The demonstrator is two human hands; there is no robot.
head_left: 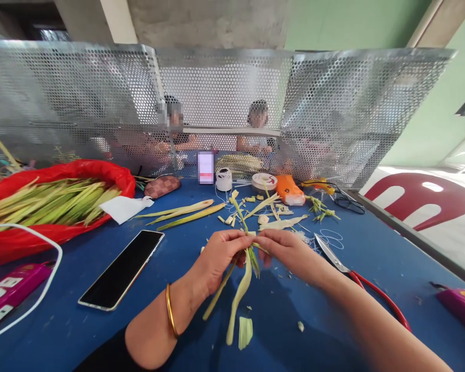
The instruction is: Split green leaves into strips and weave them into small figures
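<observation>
My left hand point(221, 256), with a gold bangle at the wrist, pinches a small bunch of pale green leaf strips point(241, 292) over the blue table. Against it, my right hand point(284, 250) has its fingers closed on the same bunch, and the fingertips of both hands meet. The bunch's stem end points away from me, while long strips hang toward me. Hidden behind the fingers is the spot where the strips come together. A cut piece of leaf point(245, 332) lies just below the hands. Red-handled scissors point(333, 256) rest beside my right forearm, blades partly apart.
A red bag point(116, 170) full of green leaves stands at left, near a dark phone point(122, 271) and a purple power strip point(19, 294). Behind my hands lie leaf scraps, a thread spool point(223, 181), a tape roll point(264, 181) and an orange packet point(290, 190). A perforated metal screen point(225, 88) closes the back.
</observation>
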